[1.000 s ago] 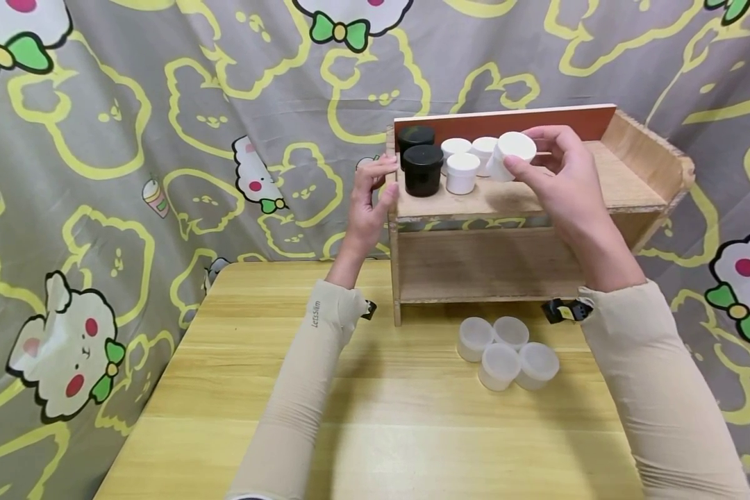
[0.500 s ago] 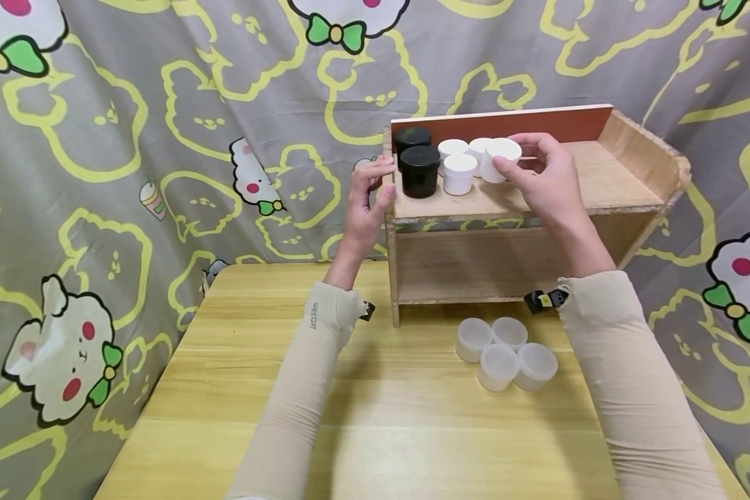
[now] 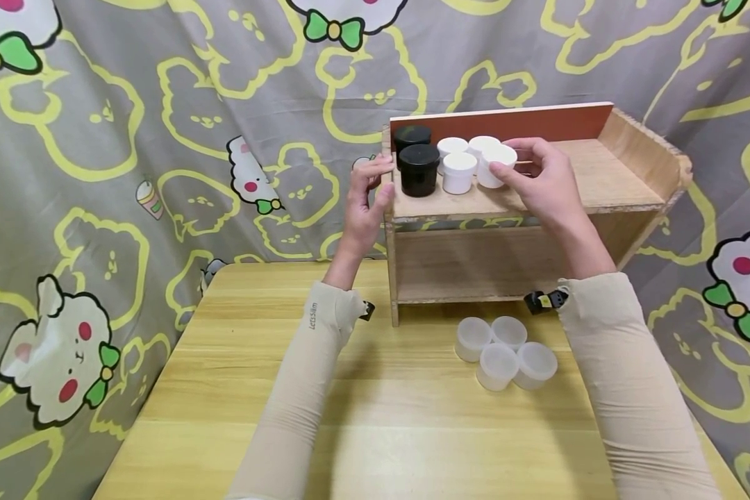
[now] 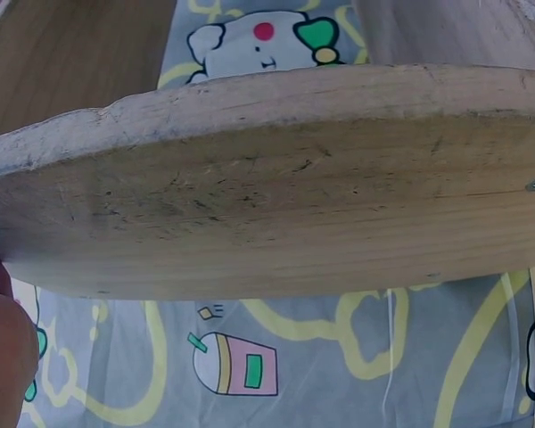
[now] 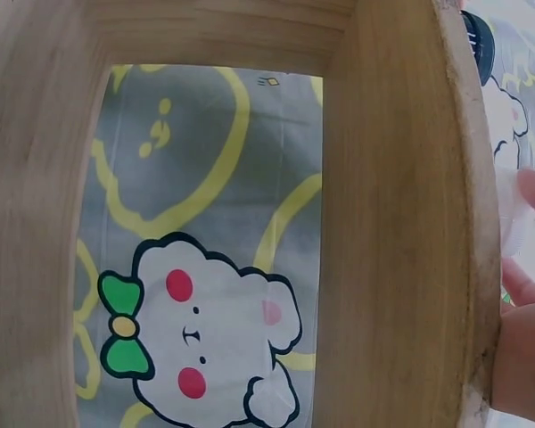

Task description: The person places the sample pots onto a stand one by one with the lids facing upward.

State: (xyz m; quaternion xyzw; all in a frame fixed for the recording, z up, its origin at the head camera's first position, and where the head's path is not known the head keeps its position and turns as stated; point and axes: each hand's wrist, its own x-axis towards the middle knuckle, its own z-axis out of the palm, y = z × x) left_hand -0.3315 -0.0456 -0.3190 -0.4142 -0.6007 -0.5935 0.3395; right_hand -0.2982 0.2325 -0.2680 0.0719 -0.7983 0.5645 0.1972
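My right hand [image 3: 546, 180] pinches a small white lidded jar [image 3: 491, 178] between thumb and fingers, on the top shelf of a wooden rack [image 3: 631, 170]. The jar looks upright; its right side is hidden by the fingers. Close to it stand white jars [image 3: 458, 173], one in front and two behind. Farther left are two black jars [image 3: 419, 173], one behind the other. My left hand [image 3: 364, 208] touches the rack's left side panel [image 4: 276, 196] with its fingertips and thumb. In the right wrist view, the fingers [image 5: 522, 348] show only at the right edge.
Several translucent lidded jars [image 3: 497, 364] stand clustered on the wooden table [image 3: 275, 389], in front of the rack. A lower shelf [image 3: 475, 267] lies below the top one. A patterned curtain [image 3: 212, 83] hangs behind and at both sides.
My right hand has moved left and down with the white jar, which was tilted and raised and now stands upright beside the other white jars. The left hand has stayed on the rack.
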